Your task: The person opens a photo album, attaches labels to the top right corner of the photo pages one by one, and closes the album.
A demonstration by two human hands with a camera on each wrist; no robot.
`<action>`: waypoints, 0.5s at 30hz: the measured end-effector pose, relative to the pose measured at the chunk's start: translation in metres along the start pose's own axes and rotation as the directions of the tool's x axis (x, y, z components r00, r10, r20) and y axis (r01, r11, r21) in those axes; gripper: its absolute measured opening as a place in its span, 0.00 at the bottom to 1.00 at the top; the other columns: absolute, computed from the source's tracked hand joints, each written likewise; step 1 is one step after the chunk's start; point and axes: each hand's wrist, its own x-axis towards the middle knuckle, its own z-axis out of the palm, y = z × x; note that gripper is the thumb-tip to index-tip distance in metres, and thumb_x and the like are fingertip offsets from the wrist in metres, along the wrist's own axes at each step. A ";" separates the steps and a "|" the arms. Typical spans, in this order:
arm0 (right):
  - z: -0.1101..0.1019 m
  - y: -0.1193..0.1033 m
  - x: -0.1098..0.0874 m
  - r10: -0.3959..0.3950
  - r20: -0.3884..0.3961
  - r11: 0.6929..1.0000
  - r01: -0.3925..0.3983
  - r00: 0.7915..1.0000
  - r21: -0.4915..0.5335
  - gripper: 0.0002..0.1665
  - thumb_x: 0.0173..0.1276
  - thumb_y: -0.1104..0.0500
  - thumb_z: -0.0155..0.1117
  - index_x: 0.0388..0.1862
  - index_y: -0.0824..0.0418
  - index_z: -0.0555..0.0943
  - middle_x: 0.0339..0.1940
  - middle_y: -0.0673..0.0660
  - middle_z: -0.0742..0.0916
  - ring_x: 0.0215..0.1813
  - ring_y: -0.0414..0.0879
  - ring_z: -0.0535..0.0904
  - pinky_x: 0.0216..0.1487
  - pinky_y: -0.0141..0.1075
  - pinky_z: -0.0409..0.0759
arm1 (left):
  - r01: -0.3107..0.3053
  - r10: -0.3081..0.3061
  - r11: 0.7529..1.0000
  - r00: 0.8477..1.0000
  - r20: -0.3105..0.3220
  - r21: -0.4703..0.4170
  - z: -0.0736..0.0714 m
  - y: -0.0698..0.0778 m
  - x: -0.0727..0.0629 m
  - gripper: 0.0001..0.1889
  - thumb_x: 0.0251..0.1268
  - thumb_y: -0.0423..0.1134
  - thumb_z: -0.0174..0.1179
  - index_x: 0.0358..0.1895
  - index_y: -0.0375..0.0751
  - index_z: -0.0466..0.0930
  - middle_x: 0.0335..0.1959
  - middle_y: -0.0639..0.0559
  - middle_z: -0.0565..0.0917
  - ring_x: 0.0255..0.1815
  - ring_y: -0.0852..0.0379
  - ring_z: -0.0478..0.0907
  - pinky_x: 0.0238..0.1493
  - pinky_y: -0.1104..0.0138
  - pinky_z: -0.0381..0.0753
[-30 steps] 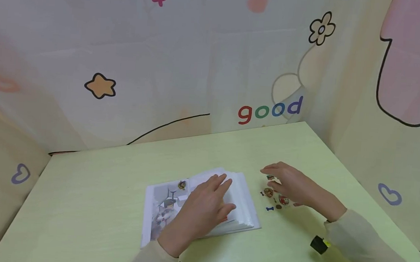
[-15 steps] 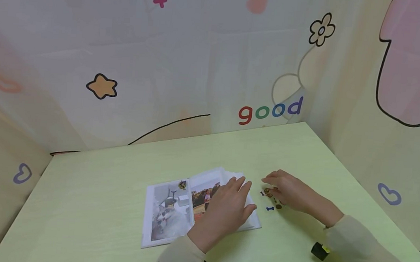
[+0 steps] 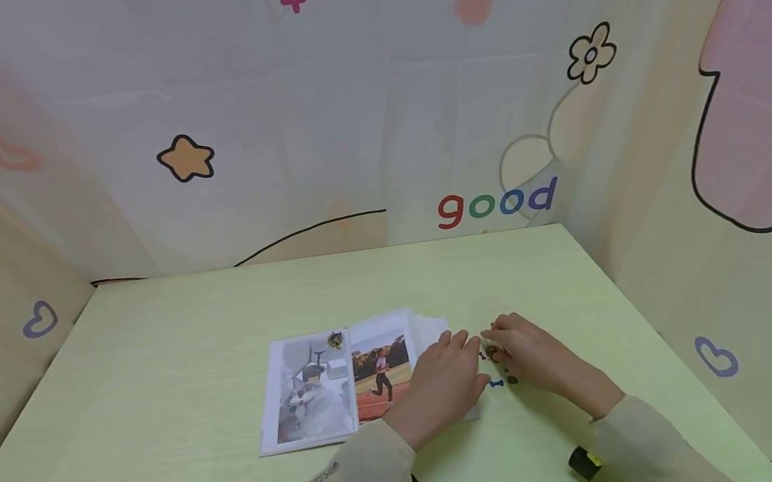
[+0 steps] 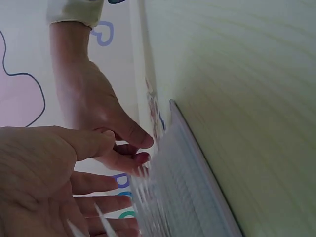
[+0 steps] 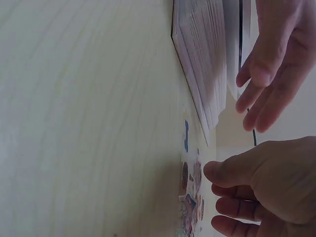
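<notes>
An open photo album [image 3: 310, 400] lies on the table, showing a cat picture on its left page and a runner photo [image 3: 376, 375] on its right. Above the album's right side is my left hand [image 3: 442, 383], fingers extended and spread, with the pages [image 4: 173, 182] close below in the left wrist view. My right hand [image 3: 535, 356] is bent low over several small flat stickers [image 3: 496, 384], bones and round food shapes among them. In the right wrist view a gap separates its thumb from its bent fingers, with nothing visible between them. The hand hides part of the stickers [image 5: 190, 197].
The pale yellow-green table [image 3: 148, 374] meets a printed cloth backdrop [image 3: 267, 113] behind and at both sides. A small dark sticker [image 3: 335, 340] sits at the top of the cat page. A black device [image 3: 584, 462] is below the right sleeve.
My left hand has moved right across the album, uncovering the runner photo. My right hand has come slightly lower over the stickers, hiding more of them.
</notes>
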 end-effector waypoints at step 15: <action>0.004 -0.001 0.001 -0.064 -0.018 0.998 0.063 0.998 -0.022 0.09 0.63 0.72 0.71 0.39 0.62 0.88 0.31 0.50 0.79 0.36 0.45 0.73 0.38 0.38 0.77 | 0.087 -0.085 0.996 0.993 0.082 -0.015 0.018 0.010 0.019 0.23 0.72 0.55 0.64 0.61 0.45 0.80 0.47 0.53 0.79 0.48 0.54 0.73 0.49 0.63 0.79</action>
